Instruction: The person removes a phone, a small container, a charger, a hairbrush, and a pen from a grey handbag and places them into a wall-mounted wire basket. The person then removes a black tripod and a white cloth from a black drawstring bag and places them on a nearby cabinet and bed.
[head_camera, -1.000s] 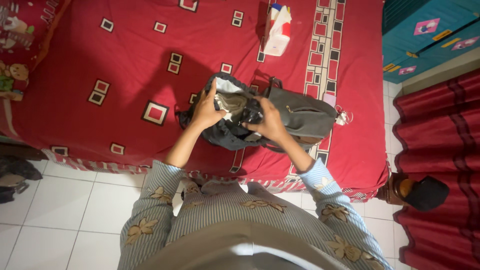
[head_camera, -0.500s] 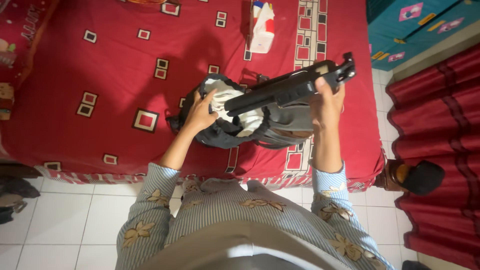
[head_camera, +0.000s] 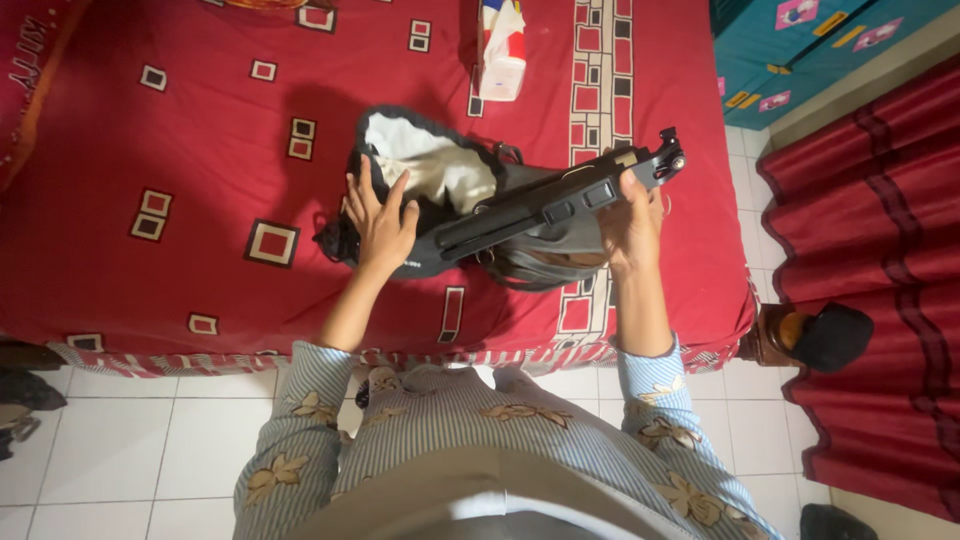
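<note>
The left hand (head_camera: 382, 225) lies flat with fingers spread on the near left rim of a dark grey backpack (head_camera: 440, 215), pressing the fabric down rather than gripping anything. The backpack rests on a red bedspread (head_camera: 200, 130) patterned with small squares, and its mouth gapes open toward the far left, showing a pale lining (head_camera: 425, 165). A long black folded device (head_camera: 555, 200), which may be a collapsed tripod or stand though the view is too coarse to be sure, runs from just right of the left hand's fingertips across the top of the bag and rises toward the far right. The right hand (head_camera: 630, 215) is closed around the device near its right end, just short of a small black mount with a knob at the tip (head_camera: 668, 158). Far beyond the bag, a white and red tissue pack (head_camera: 500, 50) stands on the bedspread. At the right edge of the bed, a teal cabinet (head_camera: 800, 50) sits far off and a red curtain (head_camera: 870, 230) hangs nearer
</note>
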